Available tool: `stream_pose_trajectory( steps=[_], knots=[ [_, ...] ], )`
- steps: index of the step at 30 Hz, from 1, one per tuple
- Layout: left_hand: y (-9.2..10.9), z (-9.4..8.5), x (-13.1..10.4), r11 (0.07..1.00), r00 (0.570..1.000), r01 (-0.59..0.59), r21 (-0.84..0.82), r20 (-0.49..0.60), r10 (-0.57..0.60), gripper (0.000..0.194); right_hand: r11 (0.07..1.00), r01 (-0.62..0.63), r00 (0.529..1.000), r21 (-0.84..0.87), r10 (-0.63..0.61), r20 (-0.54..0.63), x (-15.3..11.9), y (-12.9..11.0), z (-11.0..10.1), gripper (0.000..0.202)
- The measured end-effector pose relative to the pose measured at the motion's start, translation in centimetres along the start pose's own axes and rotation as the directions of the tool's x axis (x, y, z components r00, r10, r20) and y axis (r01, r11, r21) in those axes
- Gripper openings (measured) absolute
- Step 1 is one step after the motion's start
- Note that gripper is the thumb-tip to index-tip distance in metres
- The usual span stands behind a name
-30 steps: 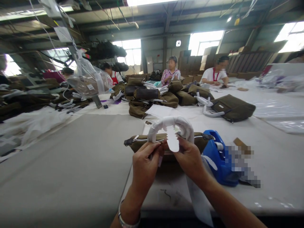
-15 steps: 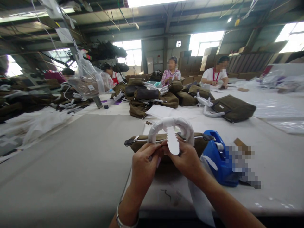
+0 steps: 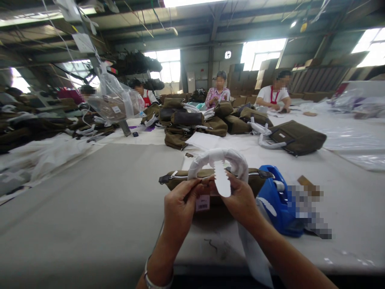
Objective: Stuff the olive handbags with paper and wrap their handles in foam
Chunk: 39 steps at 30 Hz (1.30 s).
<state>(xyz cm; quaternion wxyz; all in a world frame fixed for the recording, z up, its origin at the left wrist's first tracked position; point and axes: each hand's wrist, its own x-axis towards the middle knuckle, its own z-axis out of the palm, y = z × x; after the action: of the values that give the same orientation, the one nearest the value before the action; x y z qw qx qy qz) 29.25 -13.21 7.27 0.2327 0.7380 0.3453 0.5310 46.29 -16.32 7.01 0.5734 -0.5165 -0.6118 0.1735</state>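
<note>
Barcode tag: turned flat toward the front edge of the surface, with its printed bars showing; before, it was only a pale, edge-on sliver beneath the fingers.
Left hand: has shifted slightly toward the left side of the surface, the thumb drawn back so it covers less of the tag.
Right hand: a little further right than half a second ago.
Space between hands: wider now, the tag visible in it.
Head view: turned very slightly left.
</note>
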Motion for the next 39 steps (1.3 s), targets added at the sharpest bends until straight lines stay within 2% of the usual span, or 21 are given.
stream_pose_trajectory(
  steps=[5,8,16,20,28,34,39],
  knots=[
    [0.7,-0.1,0.0,0.999,0.999,-0.019,0.031,0.049,0.018,0.021,1.0,0.005,1.0,-0.025,-0.005,-0.007,0.0,0.2,0.1,0.011],
    [1.0,-0.1,0.0,0.998,0.998,-0.032,0.062,0.059,0.028,0.019,0.997,0.044,0.999,-0.056,-0.045,-0.012,0.0,0.2,0.2,0.014],
    [0.6,-0.2,-0.2,0.988,0.996,-0.047,0.148,0.083,0.035,0.016,0.985,0.11,0.994,-0.134,-0.111,-0.001,0.0,0.0,0.5,0.019],
    [0.5,-0.1,-0.4,0.981,0.996,-0.052,0.184,0.08,0.038,0.015,0.962,0.185,0.981,-0.199,-0.192,-0.016,-0.5,-0.1,0.7,0.022],
    [0.5,1.0,-0.8,0.975,0.999,-0.017,0.222,0.035,0.01,0.021,0.881,0.34,0.923,-0.328,-0.38,-0.065,-1.4,0.7,1.3,0.031],
    [0.6,0.0,-0.1,0.991,0.997,0.047,0.123,0.052,-0.054,0.014,0.927,0.249,0.962,-0.28,-0.271,-0.043,-1.1,0.9,0.8,0.023],
    [0.5,-0.2,-0.1,0.991,0.995,0.095,0.098,0.024,-0.098,0.007,0.896,0.306,0.945,-0.322,-0.328,-0.013,-1.1,1.0,0.5,0.022]
  ],
)
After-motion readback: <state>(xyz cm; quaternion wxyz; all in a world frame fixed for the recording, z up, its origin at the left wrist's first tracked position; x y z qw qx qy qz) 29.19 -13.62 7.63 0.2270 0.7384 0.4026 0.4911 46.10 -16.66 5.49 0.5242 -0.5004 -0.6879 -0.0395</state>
